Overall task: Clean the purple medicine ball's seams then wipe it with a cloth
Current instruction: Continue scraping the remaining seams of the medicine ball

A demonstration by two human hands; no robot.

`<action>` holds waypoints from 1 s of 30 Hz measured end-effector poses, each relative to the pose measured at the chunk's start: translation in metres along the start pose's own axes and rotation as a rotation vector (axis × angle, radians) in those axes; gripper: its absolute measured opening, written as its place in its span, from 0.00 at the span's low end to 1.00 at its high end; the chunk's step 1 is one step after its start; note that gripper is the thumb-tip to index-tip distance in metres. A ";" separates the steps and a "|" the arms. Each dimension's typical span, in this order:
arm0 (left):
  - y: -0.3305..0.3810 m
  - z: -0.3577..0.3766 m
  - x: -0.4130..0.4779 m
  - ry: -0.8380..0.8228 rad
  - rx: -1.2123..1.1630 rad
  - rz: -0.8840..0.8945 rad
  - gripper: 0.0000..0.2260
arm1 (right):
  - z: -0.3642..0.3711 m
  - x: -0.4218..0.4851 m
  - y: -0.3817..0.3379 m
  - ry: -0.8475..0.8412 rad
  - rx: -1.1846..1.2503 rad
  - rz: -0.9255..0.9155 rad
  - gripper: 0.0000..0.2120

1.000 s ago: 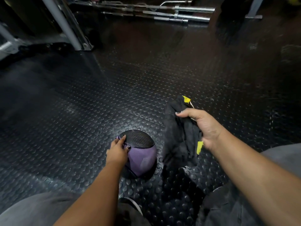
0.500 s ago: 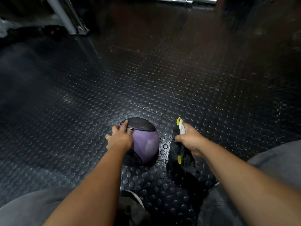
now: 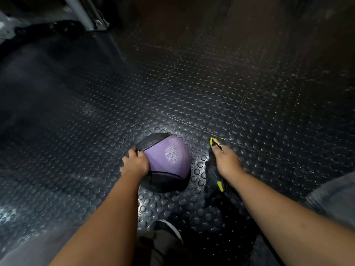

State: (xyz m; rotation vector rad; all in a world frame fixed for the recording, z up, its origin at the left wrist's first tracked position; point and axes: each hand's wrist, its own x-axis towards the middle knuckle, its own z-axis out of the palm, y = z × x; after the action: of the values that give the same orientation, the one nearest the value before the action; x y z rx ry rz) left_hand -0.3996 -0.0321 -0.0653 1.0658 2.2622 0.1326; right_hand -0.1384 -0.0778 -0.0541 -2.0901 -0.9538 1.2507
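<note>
The purple medicine ball with black panels sits on the studded black rubber floor. My left hand grips its left side, fingers curled over the seam between the black top panel and the purple panel. To the right of the ball lies a dark cloth with yellow trim. My right hand holds this cloth down near the floor, a yellow corner sticking out past the fingertips. The cloth trails back under my right forearm.
A metal rack leg stands at the far left, with dark gear beside it. My grey-clad knees frame the bottom corners and a shoe shows between my arms.
My right hand has lowered the cloth from the air to the floor beside the ball. The ball has rolled under my left hand, so more purple faces up. The view tilted down.
</note>
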 end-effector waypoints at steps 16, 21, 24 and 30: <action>-0.007 0.040 -0.022 0.371 -0.083 0.411 0.25 | 0.070 -0.035 -0.028 -0.205 -0.689 -0.762 0.27; -0.008 0.043 -0.023 0.390 -0.096 0.401 0.25 | 0.089 -0.028 -0.015 -0.181 -0.756 -0.802 0.28; -0.003 0.047 -0.023 0.401 -0.094 0.399 0.25 | 0.091 -0.025 -0.012 -0.110 -0.757 -0.779 0.28; -0.004 0.053 -0.028 0.445 -0.074 0.424 0.28 | 0.089 0.007 -0.016 -0.043 -0.651 -0.565 0.25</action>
State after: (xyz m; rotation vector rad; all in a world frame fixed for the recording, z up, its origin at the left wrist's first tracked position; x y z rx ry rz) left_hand -0.3587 -0.0639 -0.0956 1.5870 2.3432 0.6835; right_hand -0.2205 -0.0561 -0.0851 -1.9876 -2.0025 0.7430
